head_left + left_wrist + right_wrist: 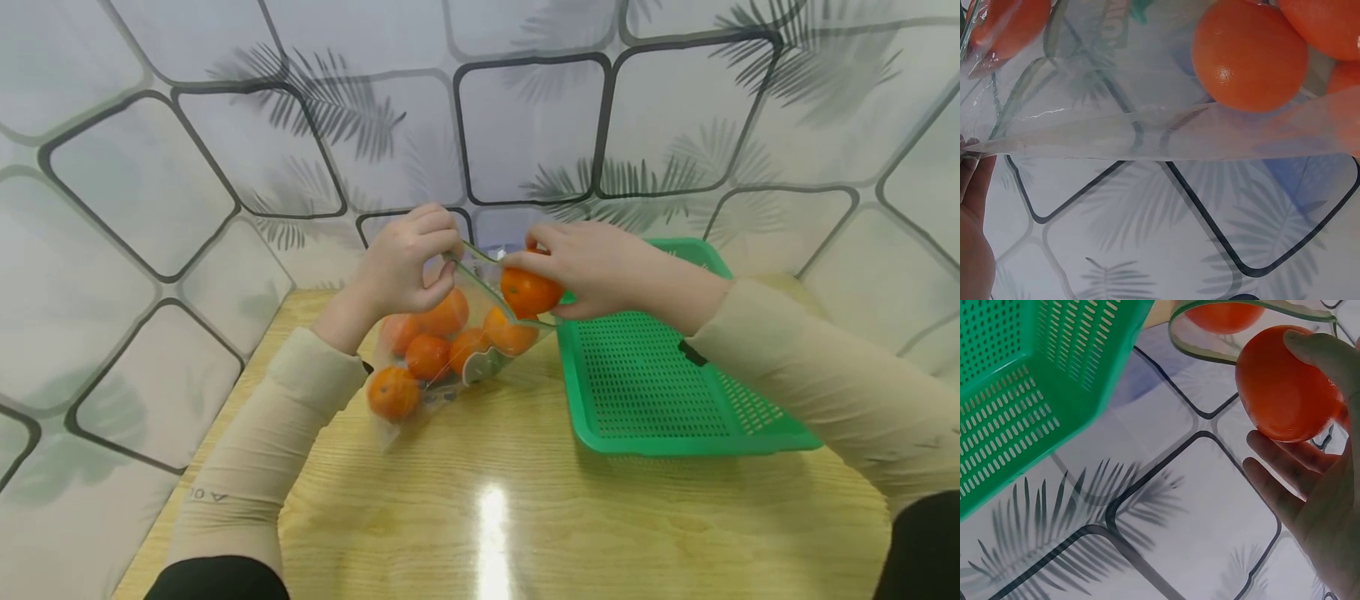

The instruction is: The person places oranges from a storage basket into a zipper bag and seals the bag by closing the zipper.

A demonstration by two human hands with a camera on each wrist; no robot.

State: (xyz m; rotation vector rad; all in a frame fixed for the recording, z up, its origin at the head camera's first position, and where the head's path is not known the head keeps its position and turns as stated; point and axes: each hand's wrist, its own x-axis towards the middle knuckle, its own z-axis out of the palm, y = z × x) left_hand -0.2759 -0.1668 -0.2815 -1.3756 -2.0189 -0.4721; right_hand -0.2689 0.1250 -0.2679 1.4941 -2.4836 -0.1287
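Note:
A clear plastic bag (450, 387) with a green-edged mouth holds several oranges (429, 358). My left hand (412, 262) pinches the bag's rim at its upper left corner, and the bag hangs open toward the right. In the left wrist view, the stretched plastic runs from my fingertips (974, 164) past the oranges inside. At the bag's mouth my right hand (592, 262) grips a single orange (1286, 384) between thumb and fingers. In the right wrist view this orange is beside the green rim of the bag, with another orange visible behind the rim.
A green perforated plastic basket (581, 408) stands on the wooden table (420, 517), right of the bag and under my right forearm. Walls with a leaf and line pattern (532, 125) close off the back and left side of the table.

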